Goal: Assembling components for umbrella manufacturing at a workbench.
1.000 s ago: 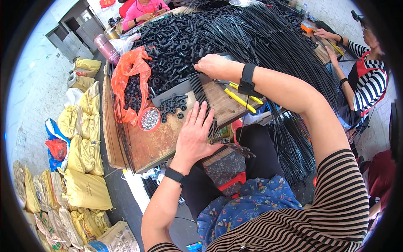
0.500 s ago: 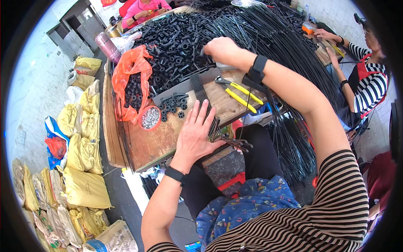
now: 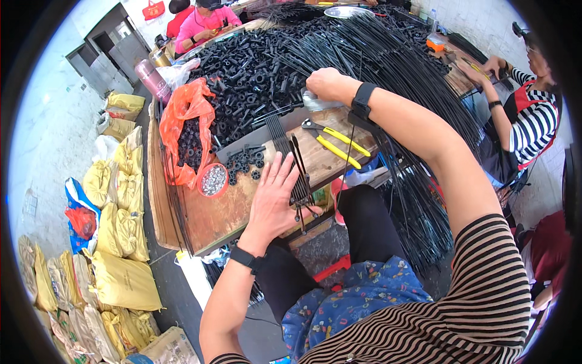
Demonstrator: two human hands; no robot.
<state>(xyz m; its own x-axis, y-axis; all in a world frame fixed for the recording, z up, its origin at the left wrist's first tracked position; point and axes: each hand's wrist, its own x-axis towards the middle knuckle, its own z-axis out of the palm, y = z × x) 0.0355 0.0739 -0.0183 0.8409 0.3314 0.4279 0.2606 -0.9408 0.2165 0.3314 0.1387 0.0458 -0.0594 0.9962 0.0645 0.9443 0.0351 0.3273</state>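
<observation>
We note the wooden worktop (image 3: pixel 212 212) carrying, largest first, a deep heap of black plastic fittings (image 3: pixel 254 73) and a long sheaf of thin black rods (image 3: pixel 388 67) running off its far edge; the rods look light, springy and slick, so we judge a bunch is best taken near mid-length to stop the ends whipping. Our left hand (image 3: pixel 276 203) lies flat, fingers spread and gripping nothing, pressing a short row of aligned rods (image 3: pixel 291 164) on the board. Our right hand (image 3: pixel 324 84), its grip closed into a fist, is at the rod sheaf's near edge; what it holds we cannot tell.
</observation>
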